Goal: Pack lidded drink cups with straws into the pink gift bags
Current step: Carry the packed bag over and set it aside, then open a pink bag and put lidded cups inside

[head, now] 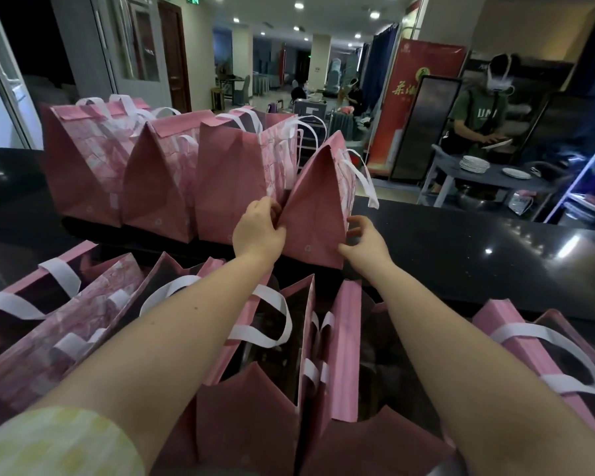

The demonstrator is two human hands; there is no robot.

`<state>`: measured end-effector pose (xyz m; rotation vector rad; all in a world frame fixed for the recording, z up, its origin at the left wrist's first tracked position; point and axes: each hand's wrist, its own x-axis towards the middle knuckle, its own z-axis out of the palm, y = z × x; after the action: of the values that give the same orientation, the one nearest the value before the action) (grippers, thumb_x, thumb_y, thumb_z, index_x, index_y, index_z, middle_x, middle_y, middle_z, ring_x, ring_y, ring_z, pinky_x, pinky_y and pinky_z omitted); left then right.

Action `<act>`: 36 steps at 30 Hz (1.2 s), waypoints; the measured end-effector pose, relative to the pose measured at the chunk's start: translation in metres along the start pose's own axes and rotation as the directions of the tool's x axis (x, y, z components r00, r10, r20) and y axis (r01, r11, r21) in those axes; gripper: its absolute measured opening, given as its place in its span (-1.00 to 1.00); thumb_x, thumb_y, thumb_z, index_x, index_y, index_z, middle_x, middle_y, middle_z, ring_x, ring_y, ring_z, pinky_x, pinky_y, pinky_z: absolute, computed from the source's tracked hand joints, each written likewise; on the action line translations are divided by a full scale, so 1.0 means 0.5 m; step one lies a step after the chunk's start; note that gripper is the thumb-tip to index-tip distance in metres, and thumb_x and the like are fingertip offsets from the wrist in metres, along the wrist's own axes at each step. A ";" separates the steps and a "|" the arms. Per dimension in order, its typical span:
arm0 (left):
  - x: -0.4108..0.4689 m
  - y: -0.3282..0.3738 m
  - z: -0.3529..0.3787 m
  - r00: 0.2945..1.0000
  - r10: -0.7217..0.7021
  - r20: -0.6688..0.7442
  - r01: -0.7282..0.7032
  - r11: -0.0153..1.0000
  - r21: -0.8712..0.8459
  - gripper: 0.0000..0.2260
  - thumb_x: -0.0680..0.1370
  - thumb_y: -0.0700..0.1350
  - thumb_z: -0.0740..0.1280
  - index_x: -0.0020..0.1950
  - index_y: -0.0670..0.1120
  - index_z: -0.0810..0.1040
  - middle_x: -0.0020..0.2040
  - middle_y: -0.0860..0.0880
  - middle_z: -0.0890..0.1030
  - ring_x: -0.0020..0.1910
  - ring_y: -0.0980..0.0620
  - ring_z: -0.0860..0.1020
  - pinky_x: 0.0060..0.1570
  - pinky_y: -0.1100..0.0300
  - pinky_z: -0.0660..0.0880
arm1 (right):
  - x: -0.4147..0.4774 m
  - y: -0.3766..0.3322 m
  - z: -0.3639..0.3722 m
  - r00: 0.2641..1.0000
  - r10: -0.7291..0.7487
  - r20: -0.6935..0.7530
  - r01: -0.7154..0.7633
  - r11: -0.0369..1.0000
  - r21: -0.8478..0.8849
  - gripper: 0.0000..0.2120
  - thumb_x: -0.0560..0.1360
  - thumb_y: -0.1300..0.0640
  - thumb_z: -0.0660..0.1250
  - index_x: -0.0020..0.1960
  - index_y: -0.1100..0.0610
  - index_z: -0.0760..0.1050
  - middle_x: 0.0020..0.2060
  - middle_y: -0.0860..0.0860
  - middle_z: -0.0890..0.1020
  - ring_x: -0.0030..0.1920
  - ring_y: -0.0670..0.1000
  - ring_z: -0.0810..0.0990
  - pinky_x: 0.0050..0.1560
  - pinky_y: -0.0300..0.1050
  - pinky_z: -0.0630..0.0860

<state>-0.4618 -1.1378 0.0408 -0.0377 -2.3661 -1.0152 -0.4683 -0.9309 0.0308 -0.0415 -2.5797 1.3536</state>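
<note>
The black glossy desk (478, 255) carries two groups of pink gift bags, and everything here is placed relative to the folded bag (315, 214) that both hands hold at the middle of the desk. To the left of this bag three closed bags (158, 180) stand in a row, upright, with tops folded over and white ribbon handles; the nearest of them touches it or stands just beside it. In front of the folded bag, closer to the person, a row of open bags (261, 355) stands with white handles hanging over dark insides; what is inside them cannot be told, and no cup or straw is visible. The folded bag leans a little to the right, its top pinched shut and a white handle (363, 180) hanging at its right side. The left hand (258, 231) grips its lower left edge, the fingers closed on the paper. The right hand (364, 242) is at its lower right corner, the fingers (354, 223) curled and slightly apart, touching the edge
</note>
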 end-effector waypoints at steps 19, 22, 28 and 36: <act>-0.273 0.385 0.061 0.848 0.391 0.358 -0.498 0.819 0.285 -0.65 0.53 0.15 0.28 0.30 0.12 0.49 0.20 0.00 0.50 0.24 -0.07 0.41 0.16 -0.01 0.30 | -0.266 0.071 -0.410 0.969 -0.241 0.063 0.247 0.902 -0.355 -0.67 0.43 0.10 0.47 0.17 -0.07 0.51 0.10 -0.08 0.57 0.12 -0.05 0.52 0.16 -0.04 0.50; -0.381 0.459 0.112 0.837 0.386 0.389 -0.494 0.838 0.232 -0.65 0.52 0.17 0.29 0.28 0.14 0.51 0.19 0.01 0.51 0.25 -0.07 0.40 0.15 -0.02 0.29 | -0.350 0.141 -0.491 0.975 -0.218 0.050 0.222 0.916 -0.333 -0.66 0.42 0.11 0.48 0.16 -0.07 0.51 0.06 -0.12 0.56 0.11 -0.07 0.51 0.12 -0.12 0.46; -0.584 0.505 0.206 0.843 0.304 0.443 -0.418 0.889 0.186 -0.67 0.53 0.19 0.27 0.20 0.08 0.56 0.12 0.00 0.54 0.21 -0.09 0.42 0.12 -0.01 0.33 | -0.491 0.267 -0.556 0.984 -0.171 0.051 0.178 0.926 -0.334 -0.68 0.40 0.18 0.44 0.15 0.04 0.58 0.07 -0.03 0.63 0.07 -0.04 0.57 0.09 -0.08 0.52; -0.719 0.545 0.245 0.912 0.126 0.390 -0.172 0.981 0.085 -0.50 0.44 0.31 0.36 0.28 0.08 0.52 0.10 0.00 0.60 0.14 -0.08 0.50 0.11 -0.02 0.46 | -0.599 0.358 -0.579 0.986 -0.163 0.041 0.164 0.879 -0.447 -0.77 0.46 0.16 0.35 0.10 0.10 0.60 0.02 0.04 0.66 0.09 0.15 0.56 0.16 0.11 0.46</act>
<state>-0.1532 -0.7937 -0.0288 -0.4019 -2.7220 -0.8525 -0.1292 -0.6328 -0.0126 0.1003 -2.7676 0.6770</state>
